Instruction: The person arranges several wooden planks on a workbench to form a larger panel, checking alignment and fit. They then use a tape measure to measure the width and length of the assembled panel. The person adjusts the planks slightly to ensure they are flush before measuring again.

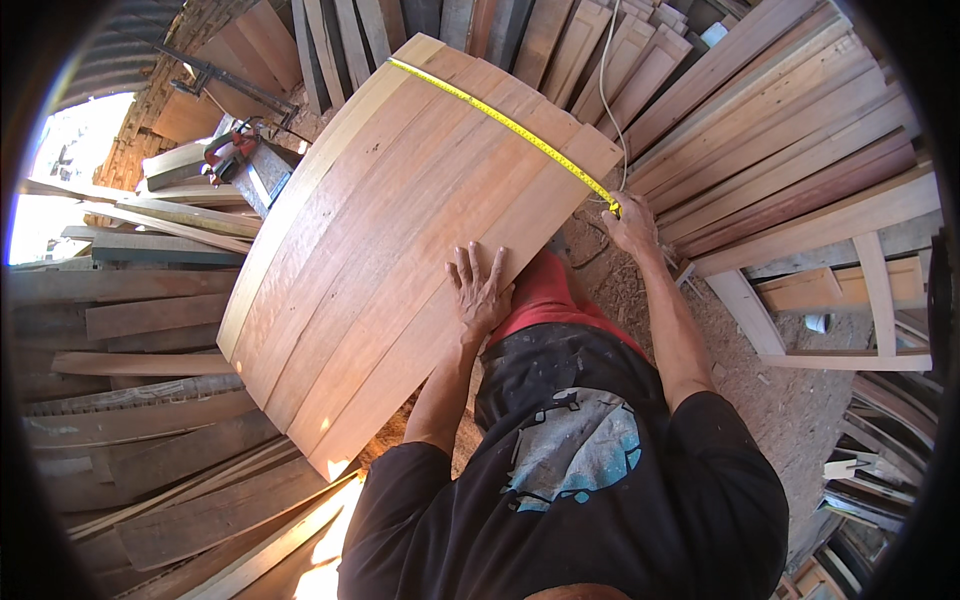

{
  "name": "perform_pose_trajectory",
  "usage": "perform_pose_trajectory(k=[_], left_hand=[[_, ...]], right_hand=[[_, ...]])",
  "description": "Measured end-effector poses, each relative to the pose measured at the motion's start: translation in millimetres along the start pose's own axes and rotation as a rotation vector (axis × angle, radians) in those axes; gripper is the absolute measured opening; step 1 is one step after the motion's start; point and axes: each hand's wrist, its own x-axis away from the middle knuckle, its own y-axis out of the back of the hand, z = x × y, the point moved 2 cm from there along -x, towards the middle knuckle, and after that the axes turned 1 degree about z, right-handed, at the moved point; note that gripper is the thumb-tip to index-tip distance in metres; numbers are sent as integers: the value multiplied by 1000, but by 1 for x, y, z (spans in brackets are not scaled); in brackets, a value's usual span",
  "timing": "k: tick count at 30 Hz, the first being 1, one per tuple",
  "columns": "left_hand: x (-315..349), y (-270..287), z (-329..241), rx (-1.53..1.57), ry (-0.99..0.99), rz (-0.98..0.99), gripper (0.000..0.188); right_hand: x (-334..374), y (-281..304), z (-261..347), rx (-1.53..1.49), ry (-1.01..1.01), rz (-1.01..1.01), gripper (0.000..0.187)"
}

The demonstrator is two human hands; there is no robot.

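Note:
A broad wooden panel (pixel 350 230) of several boards set edge to edge lies in front of me, slanting from lower left to upper right. My left hand (pixel 480 288) rests flat on its near edge with the fingers spread. A yellow tape measure (pixel 505 122) is drawn out across the panel's upper right end, from the far corner to the near one. At that near corner my right hand (pixel 630 222) grips the tape measure's case, which the fingers mostly hide.
A red power saw (pixel 232 148) sits on a grey surface beyond the panel's left edge. Planks (pixel 160 330) are piled on the left, and stacked boards (pixel 770 120) lean at the upper right. A wooden frame (pixel 815 300) stands at right; a pale cable (pixel 604 80) hangs behind the panel.

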Motion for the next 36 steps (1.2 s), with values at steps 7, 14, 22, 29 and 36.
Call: perform_pose_trajectory(k=[7,14,22,29,36], left_hand=[[0,1,-1,6,-3,-13,64],[0,0,-1,14,-2,-13,67],[0,0,-1,52,5,-22,70],[0,0,-1,52,11,-20,71],[-1,2,-2,23,12,-2,69]], right_hand=[[1,1,2,9,-10,3,50],[0,-2,-3,25,14,-5,51],[0,-1,-2,40,2,22,52],[2,4,4,12,-35,31,53],[-4,-8,-11,35,8,5,53]])
